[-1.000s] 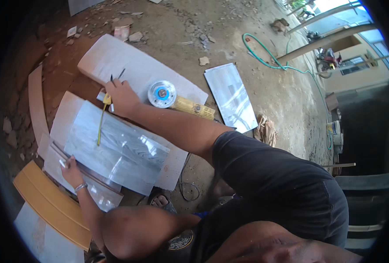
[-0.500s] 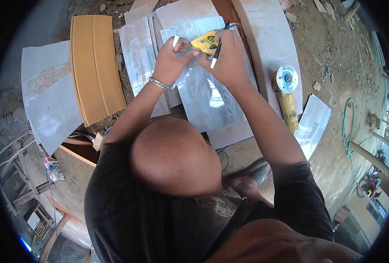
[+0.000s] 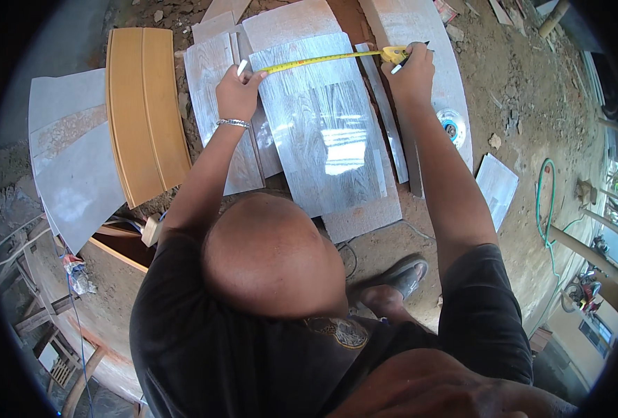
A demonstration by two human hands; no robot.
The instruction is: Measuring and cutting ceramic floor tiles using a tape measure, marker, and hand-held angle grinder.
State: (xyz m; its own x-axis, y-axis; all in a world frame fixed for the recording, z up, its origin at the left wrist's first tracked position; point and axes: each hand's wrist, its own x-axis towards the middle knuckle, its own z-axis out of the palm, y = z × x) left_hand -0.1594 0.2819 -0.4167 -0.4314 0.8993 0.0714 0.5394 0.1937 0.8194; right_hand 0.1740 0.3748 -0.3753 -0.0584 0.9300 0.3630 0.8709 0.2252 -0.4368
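My left hand (image 3: 236, 93) is closed at the left edge of a glossy grey wood-pattern tile (image 3: 291, 146), pinching the end of a yellow tape blade (image 3: 323, 60) and holding a small white object (image 3: 242, 68). My right hand (image 3: 413, 83) grips the yellow tape case (image 3: 394, 53) and a dark pen with a white part (image 3: 397, 67). The blade stretches across the tile's upper part. An angle grinder (image 3: 451, 129), partly behind my right arm, lies on a pale slab (image 3: 389, 17). More pale boards (image 3: 204, 146) lie under and beside the tile.
Mustard ridged panels (image 3: 142, 115) and grey sheets (image 3: 72, 174) lie at left beside a wooden-cased power socket (image 3: 153, 230). A smaller tile (image 3: 497, 191) lies on the dirt at right, near a green hose (image 3: 547, 198), wooden poles and a motorbike (image 3: 582, 292).
Since half a second ago my hands have moved apart, drawing the tape blade out across the tile, with the case moving right. A second ago the view was turned differently.
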